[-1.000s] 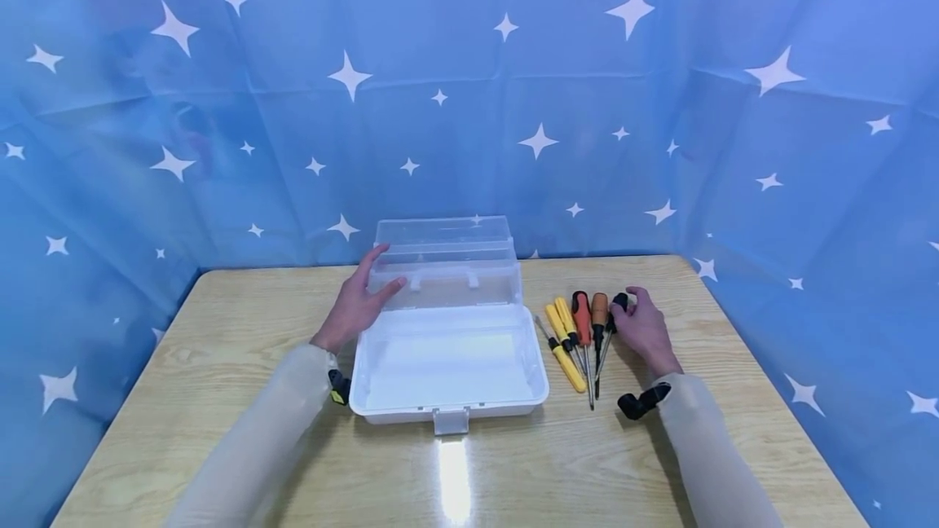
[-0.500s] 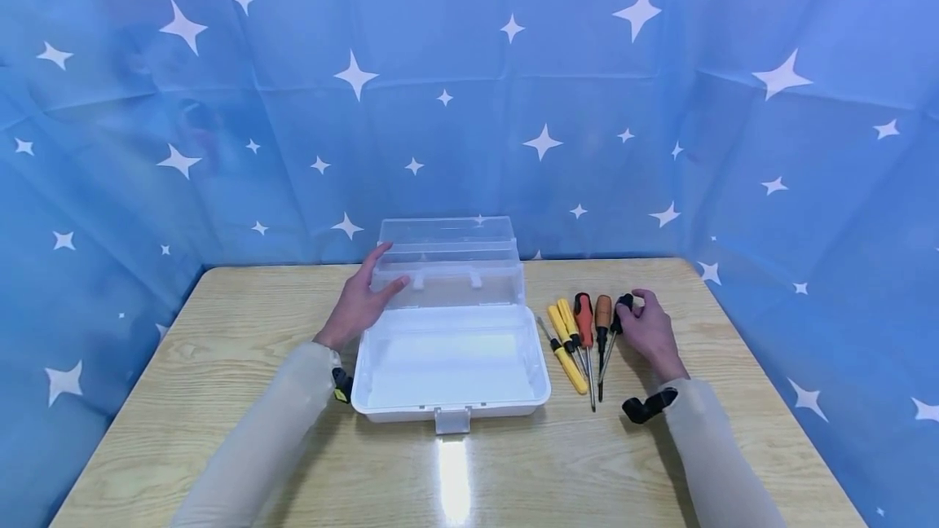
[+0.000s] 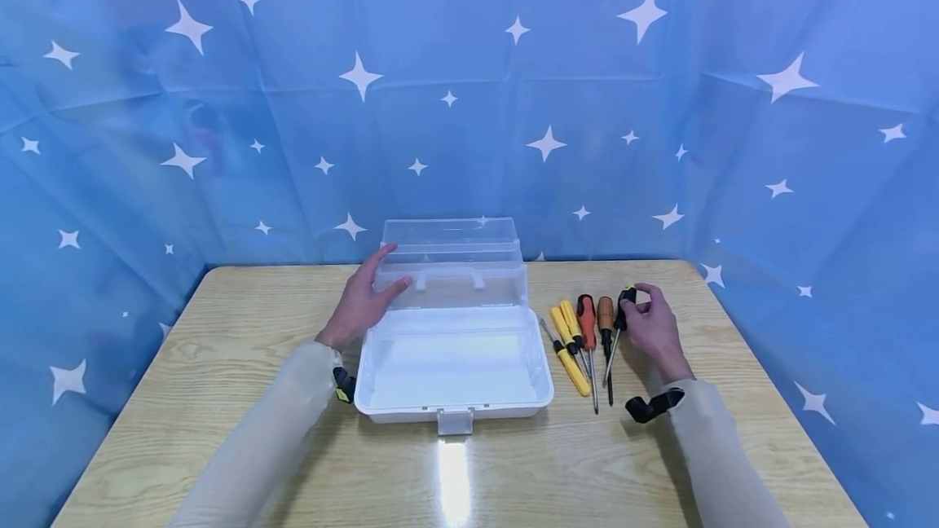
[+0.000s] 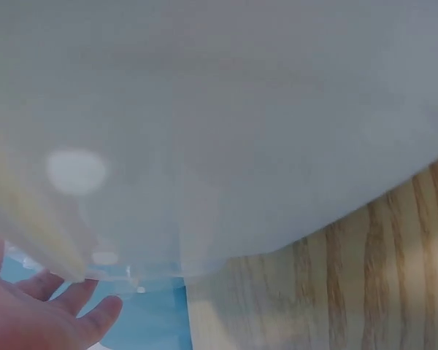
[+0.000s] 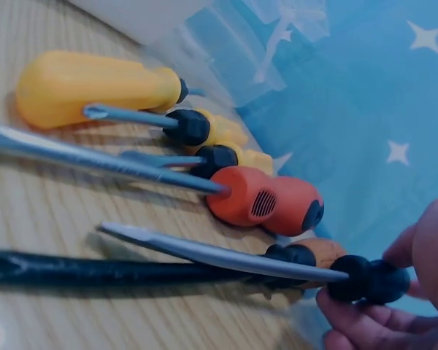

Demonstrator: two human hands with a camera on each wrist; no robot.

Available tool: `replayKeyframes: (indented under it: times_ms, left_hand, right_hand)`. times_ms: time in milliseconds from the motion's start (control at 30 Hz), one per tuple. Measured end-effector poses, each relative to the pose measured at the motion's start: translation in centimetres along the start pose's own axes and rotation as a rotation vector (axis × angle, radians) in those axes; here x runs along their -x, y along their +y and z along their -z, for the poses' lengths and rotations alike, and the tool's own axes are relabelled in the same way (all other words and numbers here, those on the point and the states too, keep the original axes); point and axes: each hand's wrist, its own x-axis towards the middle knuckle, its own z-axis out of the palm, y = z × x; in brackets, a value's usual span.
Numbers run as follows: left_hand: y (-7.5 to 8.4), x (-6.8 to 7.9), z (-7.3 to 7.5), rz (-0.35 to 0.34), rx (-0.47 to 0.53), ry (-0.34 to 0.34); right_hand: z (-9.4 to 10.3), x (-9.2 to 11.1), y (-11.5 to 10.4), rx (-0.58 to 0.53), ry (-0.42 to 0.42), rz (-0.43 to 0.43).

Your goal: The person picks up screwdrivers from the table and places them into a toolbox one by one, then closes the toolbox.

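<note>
My right hand (image 3: 653,328) pinches a screwdriver (image 3: 626,310) by its black handle with a yellow end. In the right wrist view the silver shaft of this screwdriver (image 5: 233,257) is lifted off the table and points across a dark-shafted screwdriver with a brown handle (image 3: 605,314). Beside it lie a red-and-black screwdriver (image 3: 587,320) and several yellow-handled screwdrivers (image 3: 572,371). My left hand (image 3: 359,304) rests at the left edge of the raised clear lid (image 3: 455,255), fingers extended and thumb spread. The lid belongs to a white plastic toolbox (image 3: 455,410).
The toolbox stands mid-table with a clear latch (image 3: 455,422) hanging at its front. A wood-grain table (image 3: 220,349) bears everything. Behind and at both sides hangs a blue curtain with white stars (image 3: 469,137).
The right hand has raised the black-handled screwdriver slightly, and its tip has swung left over the brown-handled one. The left hand stays at the lid. The view has shifted slightly.
</note>
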Motion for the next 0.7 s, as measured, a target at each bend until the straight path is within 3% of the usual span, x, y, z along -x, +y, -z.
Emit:
replayKeyframes:
  times_ms: [133, 300, 700]
  left_hand:
    - [0.3, 0.2, 0.1, 0.039, 0.020, -0.032]
    - [0.5, 0.6, 0.1, 0.029, 0.070, -0.065]
    - [0.3, 0.9, -0.4, -0.039, 0.064, -0.021]
  right_hand:
    - [0.0, -0.1, -0.3, -0.010, 0.003, -0.010]
    - [0.2, -0.2, -0.7, -0.045, 0.008, -0.006]
    - [0.5, 0.1, -2.8, -0.118, -0.033, 0.022]
